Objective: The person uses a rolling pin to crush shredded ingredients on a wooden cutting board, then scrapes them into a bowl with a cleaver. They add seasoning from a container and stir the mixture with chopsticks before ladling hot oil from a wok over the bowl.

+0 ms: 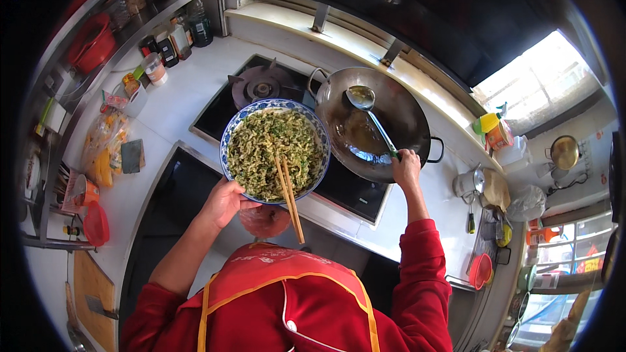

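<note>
My left hand (225, 202) grips the rim of a blue-and-white patterned bowl (225, 129) at its lower left. The bowl is heaped with a chopped green and pale food mixture (264, 151), and a pair of wooden chopsticks (289, 195) rests in it, sticking out towards me. My right hand (408, 168) is closed on the handle of a metal ladle (362, 99). The ladle's head holds some yellowish liquid inside a large wok (406, 117) on the right side of the stove. More liquid lies at the bottom of the wok.
A gas burner (262, 89) shows beyond the bowl. Sauce bottles (180, 39), a plastic bag of yellow food (103, 142) and a red basin (96, 224) stand on the left. A red bowl (264, 220) sits below the bowl. At the right are a small pot (467, 183) and a wall ledge.
</note>
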Demonstrator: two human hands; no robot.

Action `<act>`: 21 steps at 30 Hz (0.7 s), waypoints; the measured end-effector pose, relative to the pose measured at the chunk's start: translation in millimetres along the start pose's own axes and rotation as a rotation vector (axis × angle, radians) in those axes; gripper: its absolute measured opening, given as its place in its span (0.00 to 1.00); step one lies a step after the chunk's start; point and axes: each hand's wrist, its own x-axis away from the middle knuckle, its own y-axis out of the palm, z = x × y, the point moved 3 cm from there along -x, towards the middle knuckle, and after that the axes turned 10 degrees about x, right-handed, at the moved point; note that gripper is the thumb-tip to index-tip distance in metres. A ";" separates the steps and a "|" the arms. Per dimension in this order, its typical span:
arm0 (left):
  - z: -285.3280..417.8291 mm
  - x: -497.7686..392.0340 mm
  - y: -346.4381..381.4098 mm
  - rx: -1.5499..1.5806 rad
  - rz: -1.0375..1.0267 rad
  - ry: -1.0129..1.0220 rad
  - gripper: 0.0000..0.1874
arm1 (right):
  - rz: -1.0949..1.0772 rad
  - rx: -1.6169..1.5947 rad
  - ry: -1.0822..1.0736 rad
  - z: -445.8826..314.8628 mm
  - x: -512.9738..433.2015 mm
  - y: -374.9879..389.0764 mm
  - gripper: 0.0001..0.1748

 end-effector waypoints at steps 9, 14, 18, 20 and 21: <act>-17.9 -2.3 15.5 0.004 -0.011 -0.048 0.27 | -0.033 -0.077 -0.001 22.7 21.6 -54.6 0.14; -27.7 -7.8 20.3 0.006 -0.010 -0.093 0.29 | -0.042 -0.123 -0.074 32.8 44.2 -113.6 0.11; -32.3 -6.3 20.1 0.011 -0.002 -0.104 0.30 | -0.077 -0.231 -0.172 19.1 65.8 -168.5 0.13; -32.7 -5.1 25.7 -0.019 0.008 -0.102 0.31 | -0.138 -0.264 -0.190 11.8 78.1 -190.0 0.13; -32.3 -4.0 28.2 -0.032 0.008 -0.100 0.31 | -0.179 -0.245 -0.186 7.2 83.9 -199.2 0.13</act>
